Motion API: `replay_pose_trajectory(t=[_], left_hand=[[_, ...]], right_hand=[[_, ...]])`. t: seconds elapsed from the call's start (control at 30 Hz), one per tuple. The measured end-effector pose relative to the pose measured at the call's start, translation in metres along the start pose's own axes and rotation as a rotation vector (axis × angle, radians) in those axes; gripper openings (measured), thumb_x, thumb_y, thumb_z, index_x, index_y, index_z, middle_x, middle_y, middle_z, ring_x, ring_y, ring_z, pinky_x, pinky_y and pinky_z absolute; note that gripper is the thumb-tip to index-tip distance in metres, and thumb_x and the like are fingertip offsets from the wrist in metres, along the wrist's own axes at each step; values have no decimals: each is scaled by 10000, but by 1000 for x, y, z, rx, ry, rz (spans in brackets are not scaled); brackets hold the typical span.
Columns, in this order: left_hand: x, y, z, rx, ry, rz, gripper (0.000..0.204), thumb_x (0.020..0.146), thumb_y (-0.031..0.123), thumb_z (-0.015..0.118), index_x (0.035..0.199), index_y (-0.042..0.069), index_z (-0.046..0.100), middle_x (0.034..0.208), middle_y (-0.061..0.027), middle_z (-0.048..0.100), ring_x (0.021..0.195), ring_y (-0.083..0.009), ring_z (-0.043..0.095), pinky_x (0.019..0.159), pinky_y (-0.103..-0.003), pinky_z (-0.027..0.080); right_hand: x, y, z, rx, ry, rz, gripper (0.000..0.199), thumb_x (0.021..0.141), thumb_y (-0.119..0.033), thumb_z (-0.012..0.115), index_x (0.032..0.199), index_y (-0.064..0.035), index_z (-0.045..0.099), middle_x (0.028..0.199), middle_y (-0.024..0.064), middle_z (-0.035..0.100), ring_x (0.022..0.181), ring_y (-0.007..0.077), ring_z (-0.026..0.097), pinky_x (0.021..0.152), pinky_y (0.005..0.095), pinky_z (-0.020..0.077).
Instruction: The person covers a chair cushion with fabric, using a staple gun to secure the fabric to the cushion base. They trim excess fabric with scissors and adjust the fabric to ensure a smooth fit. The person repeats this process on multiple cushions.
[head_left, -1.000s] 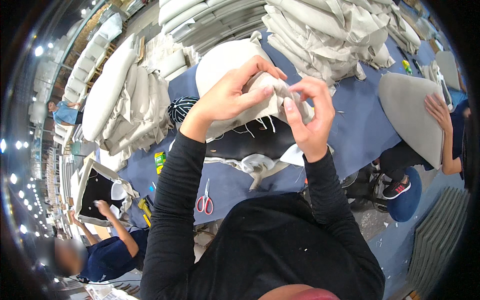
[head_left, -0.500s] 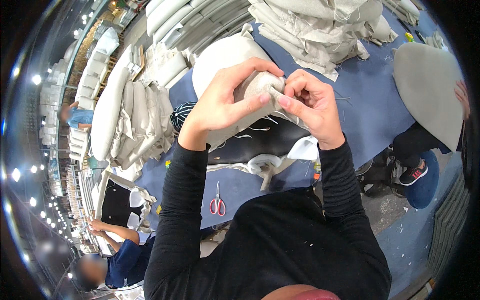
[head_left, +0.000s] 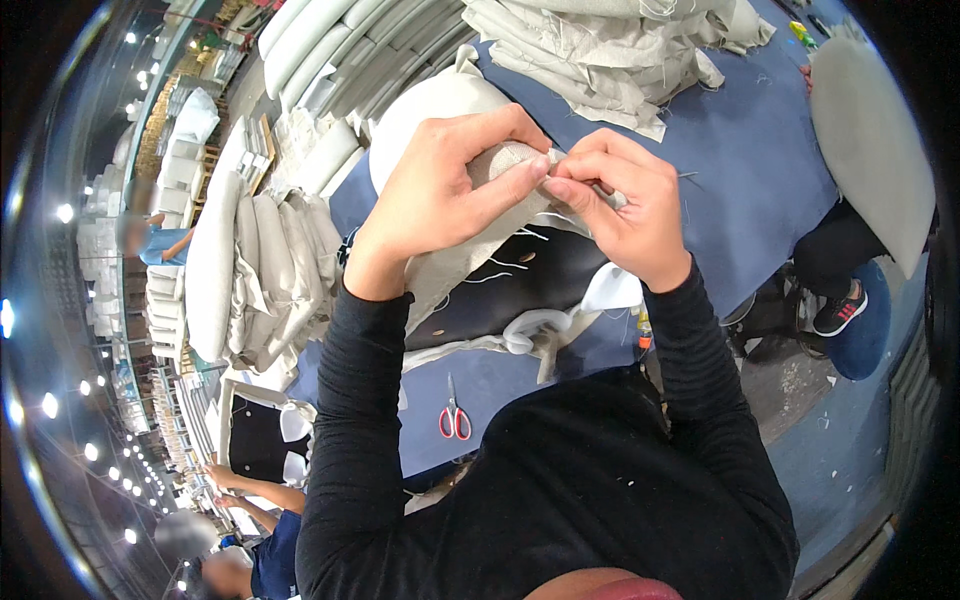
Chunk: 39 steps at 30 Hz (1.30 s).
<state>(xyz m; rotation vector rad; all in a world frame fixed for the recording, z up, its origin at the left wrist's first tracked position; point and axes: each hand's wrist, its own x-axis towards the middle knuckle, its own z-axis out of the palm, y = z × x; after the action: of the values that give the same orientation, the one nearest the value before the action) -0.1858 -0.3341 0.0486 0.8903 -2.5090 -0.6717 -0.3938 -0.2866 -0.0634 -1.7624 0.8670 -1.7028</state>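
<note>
My left hand wraps round the corner of a padded seat cushion in beige woven fabric, its thumb pressing the cloth. Pinched between the thumb and fingers of my right hand is the edge of that fabric, close to my left thumb tip. The cushion is tilted up, so its black underside faces me, with loose white strings and small holes. A white flap hangs at its right. Whether my right fingers also hold something small is hidden.
Red-handled scissors lie on the blue table near my body. Beige covered pieces are piled at the back and left. At right, a person's hand holds a grey-beige panel. Another person works at lower left.
My right fingers have closed in on the fabric edge beside my left thumb, covering the folded corner. The whole view has shifted slightly. The panel at right has moved up with its holder.
</note>
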Motion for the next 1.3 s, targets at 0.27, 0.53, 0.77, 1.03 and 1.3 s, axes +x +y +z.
replay_pose_trajectory(t=[0.27, 0.53, 0.77, 1.03, 1.3], left_hand=[[-1, -11, 9, -81, 53, -29, 221, 981, 155, 757, 1146, 9, 780, 1032, -100, 794, 907, -151, 708, 813, -297, 521], [-3, -10, 5, -105, 68, -92, 268, 978, 180, 758, 1170, -6, 766, 1067, -128, 797, 1021, -199, 745, 942, -341, 549], [-9, -7, 7, -129, 81, -75, 324, 937, 197, 773, 1194, 3, 737, 1073, -133, 789, 1025, -228, 753, 961, -346, 548], [-6, -1, 19, 10, 131, -40, 296, 919, 163, 788, 1167, 13, 729, 1057, -141, 783, 978, -264, 776, 919, -353, 570], [-6, 16, 27, 46, 124, -91, 276, 923, 172, 797, 1148, 27, 728, 1018, -132, 787, 938, -263, 783, 890, -347, 574]], right_hand=[[9, -20, -6, -152, -54, 55, 231, 856, -154, 934, 904, -20, 752, 852, 61, 694, 701, 168, 651, 636, 316, 521], [10, -2, 3, -12, -98, 28, 127, 941, -81, 848, 912, 14, 769, 800, 67, 672, 680, 151, 620, 601, 311, 474], [3, 27, 2, 301, -99, 100, 122, 982, -85, 811, 914, 6, 768, 864, 25, 670, 693, 59, 523, 580, 246, 365], [2, 26, -4, 304, -96, 93, 122, 991, -76, 789, 904, 3, 757, 842, 34, 661, 690, 80, 518, 587, 257, 369], [-8, -2, -24, 14, -96, 97, 113, 915, -74, 856, 922, -8, 765, 845, 42, 689, 698, 94, 571, 611, 252, 428]])
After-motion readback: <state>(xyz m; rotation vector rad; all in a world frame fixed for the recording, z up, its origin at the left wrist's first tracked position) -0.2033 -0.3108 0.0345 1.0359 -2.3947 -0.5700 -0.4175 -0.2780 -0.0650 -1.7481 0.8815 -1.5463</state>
